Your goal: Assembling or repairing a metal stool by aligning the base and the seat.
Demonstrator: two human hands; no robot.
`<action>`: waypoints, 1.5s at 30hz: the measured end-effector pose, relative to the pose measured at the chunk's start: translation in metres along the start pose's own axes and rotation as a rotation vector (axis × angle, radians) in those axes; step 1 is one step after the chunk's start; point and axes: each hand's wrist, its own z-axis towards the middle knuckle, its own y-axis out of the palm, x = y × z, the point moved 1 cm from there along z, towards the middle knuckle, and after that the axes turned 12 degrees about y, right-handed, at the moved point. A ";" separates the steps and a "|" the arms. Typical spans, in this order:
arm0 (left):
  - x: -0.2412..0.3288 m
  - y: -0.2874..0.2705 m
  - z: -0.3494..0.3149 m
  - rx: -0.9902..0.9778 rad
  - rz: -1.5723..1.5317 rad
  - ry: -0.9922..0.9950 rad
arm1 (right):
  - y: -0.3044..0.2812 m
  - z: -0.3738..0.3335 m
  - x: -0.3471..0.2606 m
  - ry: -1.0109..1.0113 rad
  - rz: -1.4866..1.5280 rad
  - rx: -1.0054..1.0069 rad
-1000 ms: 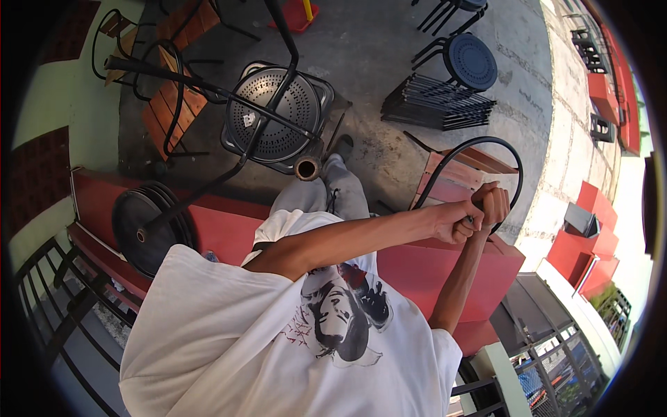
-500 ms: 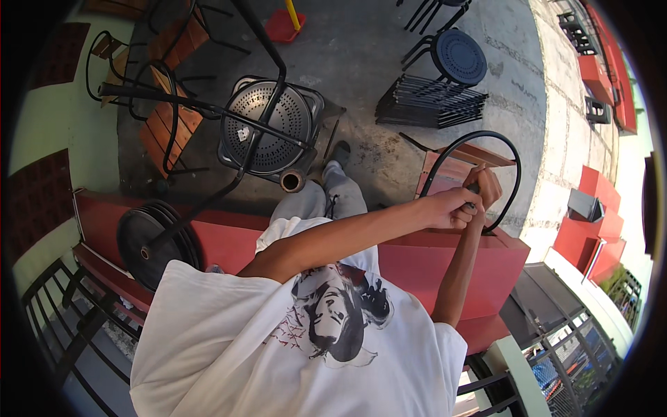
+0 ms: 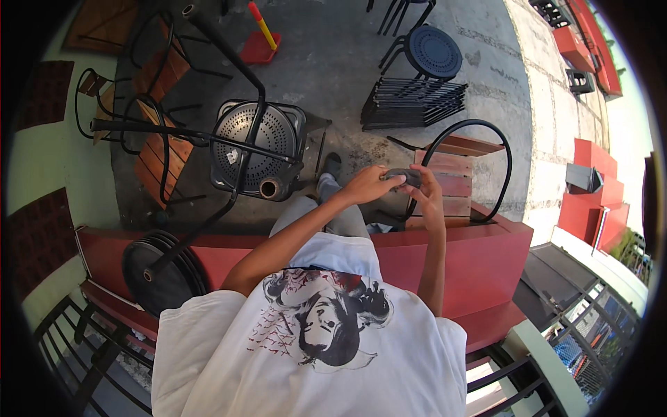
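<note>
Both my hands meet in front of me, above the red ledge. Between them is a small dark grey piece, thin-looking and slightly bent; its exact kind cannot be made out. My left hand pinches its left end with the thumb on top. The fingers of my right hand close on its right end. Just behind my right hand stands a chair with wooden slats and a curved black tube frame. To the left, a bent black tubular frame lies across a square black stool with a perforated round seat.
Dark round discs stand by the ledge at left, at the tube's lower end. Wooden-slat chairs crowd the far left. A folded black rack-like stack and a round blue stool stand ahead. A red-based yellow post is farther off.
My hands have moved left, away from the chair's curved frame, and drawn slightly apart. The grey piece now shows between them. My view has shifted a little.
</note>
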 end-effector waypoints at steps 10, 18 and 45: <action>0.011 0.000 -0.047 0.300 0.107 0.395 | 0.038 -0.022 0.004 0.120 0.190 0.083; 0.009 -0.009 -0.082 0.337 -0.153 0.218 | 0.053 -0.029 0.009 0.016 0.188 0.044; -0.061 -0.066 -0.206 0.722 0.093 0.040 | 0.114 -0.038 0.035 0.243 0.586 -0.050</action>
